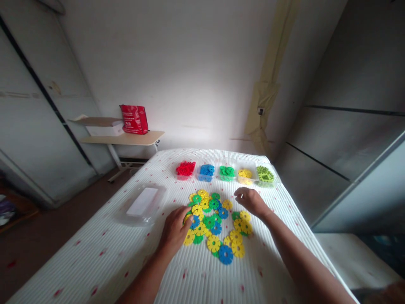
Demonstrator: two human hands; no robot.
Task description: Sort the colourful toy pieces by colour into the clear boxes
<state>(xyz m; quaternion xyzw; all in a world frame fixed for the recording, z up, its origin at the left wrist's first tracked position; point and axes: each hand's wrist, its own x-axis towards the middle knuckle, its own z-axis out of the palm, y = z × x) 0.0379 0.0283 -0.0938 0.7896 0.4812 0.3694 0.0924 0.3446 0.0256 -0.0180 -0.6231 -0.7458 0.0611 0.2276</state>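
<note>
Flower-shaped plastic discs (pixel 214 243) in yellow, green and blue lie in a loose pile on the table. My left hand (pixel 176 223) rests at the pile's left edge, thumb and fingers apart around the nearest discs; I see none lifted. To the right of the pile's far end hovers my right hand (pixel 251 200), its fingers bent with a gap to the thumb and no disc visible in them. Beyond it, a row of clear containers holds red pieces (pixel 185 168), blue discs (pixel 207 171), green discs (pixel 227 172), yellow discs (pixel 244 174) and light-green pieces (pixel 265 175).
A clear plastic lid (pixel 131 218) with a white label lies left of the pile. The table (pixel 152 266) has a ribbed white cover with red specks. Behind on the left, a small side table (pixel 139 138) bears a red bag (pixel 134 119) and a white box (pixel 104 128).
</note>
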